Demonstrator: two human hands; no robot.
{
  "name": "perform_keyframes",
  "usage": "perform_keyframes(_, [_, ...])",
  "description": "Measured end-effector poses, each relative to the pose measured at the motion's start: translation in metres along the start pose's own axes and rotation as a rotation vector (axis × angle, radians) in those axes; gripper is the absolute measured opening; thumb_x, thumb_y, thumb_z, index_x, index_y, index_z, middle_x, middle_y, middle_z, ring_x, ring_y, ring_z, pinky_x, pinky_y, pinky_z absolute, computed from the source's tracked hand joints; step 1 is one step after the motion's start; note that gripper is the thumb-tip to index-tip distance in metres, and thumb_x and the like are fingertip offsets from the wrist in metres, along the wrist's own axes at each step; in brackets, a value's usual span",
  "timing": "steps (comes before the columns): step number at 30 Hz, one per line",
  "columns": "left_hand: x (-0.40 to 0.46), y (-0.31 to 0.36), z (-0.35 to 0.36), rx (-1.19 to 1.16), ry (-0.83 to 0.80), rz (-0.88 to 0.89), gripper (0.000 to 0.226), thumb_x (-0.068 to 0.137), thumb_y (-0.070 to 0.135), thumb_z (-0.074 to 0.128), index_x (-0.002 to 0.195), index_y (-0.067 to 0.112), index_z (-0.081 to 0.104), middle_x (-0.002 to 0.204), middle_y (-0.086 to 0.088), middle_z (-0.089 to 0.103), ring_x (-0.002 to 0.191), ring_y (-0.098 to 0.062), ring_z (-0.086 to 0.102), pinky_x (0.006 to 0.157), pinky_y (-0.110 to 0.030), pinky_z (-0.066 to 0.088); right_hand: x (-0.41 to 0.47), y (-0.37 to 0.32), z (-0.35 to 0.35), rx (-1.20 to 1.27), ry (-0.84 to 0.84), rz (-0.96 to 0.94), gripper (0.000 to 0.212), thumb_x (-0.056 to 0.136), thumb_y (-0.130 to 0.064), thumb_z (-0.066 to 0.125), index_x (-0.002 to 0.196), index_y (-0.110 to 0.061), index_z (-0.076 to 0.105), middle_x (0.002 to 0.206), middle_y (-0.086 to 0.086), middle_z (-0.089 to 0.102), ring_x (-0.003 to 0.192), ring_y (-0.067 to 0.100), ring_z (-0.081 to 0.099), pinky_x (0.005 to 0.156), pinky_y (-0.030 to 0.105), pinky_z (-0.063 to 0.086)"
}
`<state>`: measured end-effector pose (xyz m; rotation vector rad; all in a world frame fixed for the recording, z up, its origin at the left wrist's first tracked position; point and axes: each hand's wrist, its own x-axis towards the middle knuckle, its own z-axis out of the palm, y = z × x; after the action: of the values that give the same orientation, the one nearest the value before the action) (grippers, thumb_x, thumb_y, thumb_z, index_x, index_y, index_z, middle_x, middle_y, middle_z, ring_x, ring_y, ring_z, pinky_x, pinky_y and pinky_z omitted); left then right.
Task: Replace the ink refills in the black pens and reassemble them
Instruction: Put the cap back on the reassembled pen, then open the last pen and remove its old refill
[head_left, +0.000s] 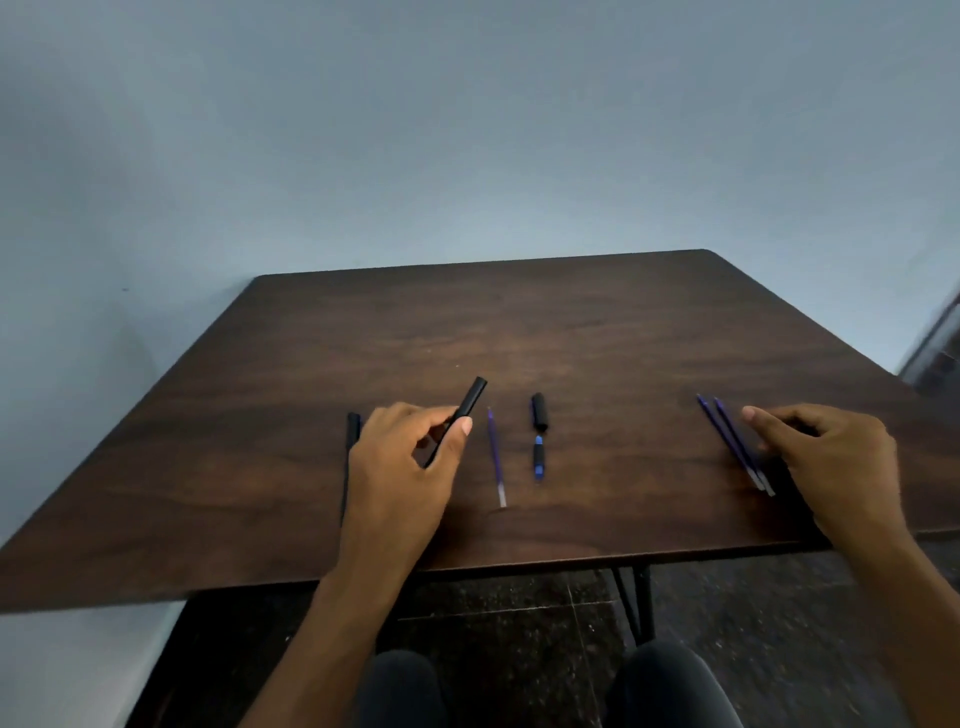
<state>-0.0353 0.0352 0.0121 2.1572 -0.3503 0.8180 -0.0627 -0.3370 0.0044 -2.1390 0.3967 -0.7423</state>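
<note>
My left hand (405, 457) pinches a black pen barrel (470, 400) between thumb and fingers, its far end pointing up and to the right. Another black pen (350, 457) lies left of that hand, partly hidden by it. A loose blue refill (496, 457) lies just to the right of my left hand. Beyond it sit a black cap (539, 411) and a short black-and-blue tip section (539, 457). My right hand (826, 457) rests on the table with fingers extended, touching two blue refills (732, 441) that lie side by side.
The dark wooden table (571, 332) stands against a pale blue wall. Its near edge runs just above my knees (665, 686). Black metal table legs (641, 603) and a dark speckled floor show below. A blurred dark object (935, 348) sits at the right edge.
</note>
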Motion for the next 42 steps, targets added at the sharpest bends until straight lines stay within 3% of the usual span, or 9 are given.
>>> perform_keyframes(9, [-0.006, -0.013, 0.000, -0.115, -0.138, -0.237, 0.023, 0.089, 0.040, 0.071, 0.108, 0.028, 0.076, 0.097, 0.020, 0.072, 0.095, 0.009, 0.065, 0.080, -0.009, 0.049, -0.005, -0.002, -0.006, 0.125, 0.008, 0.066, 0.011, 0.081, -0.050, 0.078, 0.079, -0.040, 0.078, 0.068, -0.024, 0.072, 0.050, -0.008, 0.059, 0.044, 0.004, 0.039])
perform_keyframes(14, [-0.007, -0.018, -0.001, -0.207, -0.170, -0.298, 0.020, 0.089, 0.039, 0.073, 0.106, 0.030, 0.077, 0.099, 0.022, 0.074, 0.096, 0.011, 0.066, 0.082, -0.010, 0.049, -0.007, -0.008, -0.005, 0.055, 0.016, 0.013, 0.015, 0.084, -0.040, 0.079, 0.078, -0.026, 0.079, 0.067, -0.021, 0.072, 0.057, -0.009, 0.063, 0.050, 0.002, 0.042])
perform_keyframes(18, [-0.008, -0.020, 0.001, -0.221, -0.201, -0.308, 0.017, 0.088, 0.040, 0.074, 0.103, 0.032, 0.078, 0.096, 0.024, 0.074, 0.095, 0.012, 0.065, 0.076, -0.003, 0.047, -0.014, -0.038, -0.004, -0.036, -0.003, -0.059, 0.010, 0.086, -0.023, 0.079, 0.083, -0.031, 0.075, 0.076, -0.009, 0.074, 0.063, -0.004, 0.065, 0.057, 0.000, 0.043])
perform_keyframes(21, [-0.008, -0.022, 0.001, -0.245, -0.197, -0.314, 0.015, 0.089, 0.038, 0.074, 0.102, 0.033, 0.078, 0.095, 0.024, 0.074, 0.094, 0.012, 0.066, 0.077, -0.002, 0.047, -0.023, -0.076, 0.009, -0.065, -0.170, -0.147, 0.006, 0.085, -0.018, 0.080, 0.082, -0.023, 0.079, 0.072, -0.013, 0.072, 0.062, -0.015, 0.062, 0.058, 0.000, 0.042])
perform_keyframes(25, [-0.007, -0.021, 0.001, -0.212, -0.230, -0.316, 0.020, 0.089, 0.041, 0.072, 0.105, 0.031, 0.078, 0.098, 0.023, 0.073, 0.096, 0.012, 0.065, 0.081, -0.011, 0.047, -0.042, -0.134, 0.058, -0.192, -0.565, -0.173, 0.013, 0.088, -0.025, 0.077, 0.076, -0.024, 0.077, 0.068, -0.014, 0.069, 0.062, -0.008, 0.064, 0.055, 0.010, 0.047])
perform_keyframes(29, [-0.006, -0.019, 0.002, -0.202, -0.265, -0.306, 0.016, 0.089, 0.040, 0.073, 0.101, 0.030, 0.078, 0.096, 0.020, 0.073, 0.093, 0.010, 0.065, 0.081, -0.016, 0.050, -0.038, -0.173, 0.118, -0.326, -0.734, -0.121, 0.016, 0.091, -0.027, 0.074, 0.087, -0.013, 0.078, 0.089, 0.005, 0.077, 0.081, 0.016, 0.071, 0.069, 0.026, 0.057])
perform_keyframes(32, [-0.006, -0.019, 0.001, -0.204, -0.271, -0.319, 0.016, 0.089, 0.041, 0.073, 0.099, 0.030, 0.079, 0.096, 0.019, 0.073, 0.091, 0.009, 0.065, 0.079, -0.015, 0.051, -0.032, -0.188, 0.148, -0.466, -0.691, -0.136, 0.017, 0.089, -0.022, 0.073, 0.085, -0.005, 0.069, 0.093, 0.012, 0.074, 0.085, 0.029, 0.071, 0.075, 0.041, 0.061])
perform_keyframes(35, [-0.006, -0.018, 0.002, -0.198, -0.265, -0.313, 0.016, 0.089, 0.043, 0.073, 0.099, 0.032, 0.079, 0.094, 0.019, 0.074, 0.089, 0.008, 0.066, 0.078, -0.016, 0.053, -0.029, -0.190, 0.163, -0.600, -0.620, -0.131, 0.028, 0.086, -0.023, 0.073, 0.070, -0.016, 0.051, 0.077, 0.004, 0.061, 0.070, 0.022, 0.062, 0.060, 0.035, 0.053])
perform_keyframes(42, [-0.006, -0.019, 0.002, -0.200, -0.259, -0.301, 0.013, 0.090, 0.042, 0.071, 0.097, 0.033, 0.077, 0.093, 0.018, 0.073, 0.091, 0.010, 0.064, 0.074, -0.007, 0.050, -0.025, -0.188, 0.172, -0.614, -0.668, -0.010, 0.025, 0.081, -0.029, 0.077, 0.074, -0.017, 0.056, 0.079, 0.004, 0.062, 0.077, 0.022, 0.065, 0.071, 0.038, 0.058])
